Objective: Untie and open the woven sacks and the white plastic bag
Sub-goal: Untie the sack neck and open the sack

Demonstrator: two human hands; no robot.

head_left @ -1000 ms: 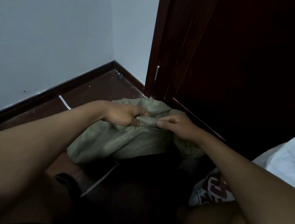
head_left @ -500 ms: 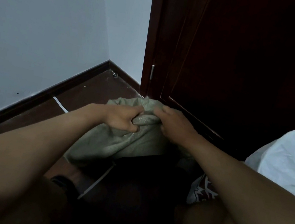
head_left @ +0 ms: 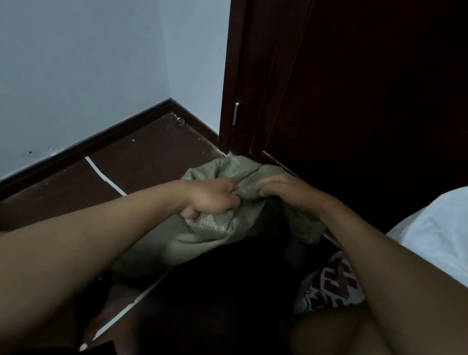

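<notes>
A grey-green woven sack [head_left: 185, 240] lies on the dark floor in front of me, its gathered top bunched near the door. My left hand [head_left: 210, 199] grips a fold of the sack's top with curled fingers. My right hand [head_left: 289, 191] pinches the bunched top right beside it, fingers bent over the fabric. A white plastic bag [head_left: 461, 234] bulges at the right edge. Below my right forearm lies a white sack with dark red print [head_left: 332, 283], partly hidden by my arm and knee.
A dark wooden door [head_left: 395, 96] and its frame stand right behind the sack. A pale wall [head_left: 78, 43] with a dark skirting board runs along the left. A white strip [head_left: 105, 177] lies on the floor. My knee [head_left: 331, 345] is at the lower right.
My left hand has slid down and closed lower on the sack's top. My right hand has shifted slightly right along the bunched fabric, and the top looks more pulled apart.
</notes>
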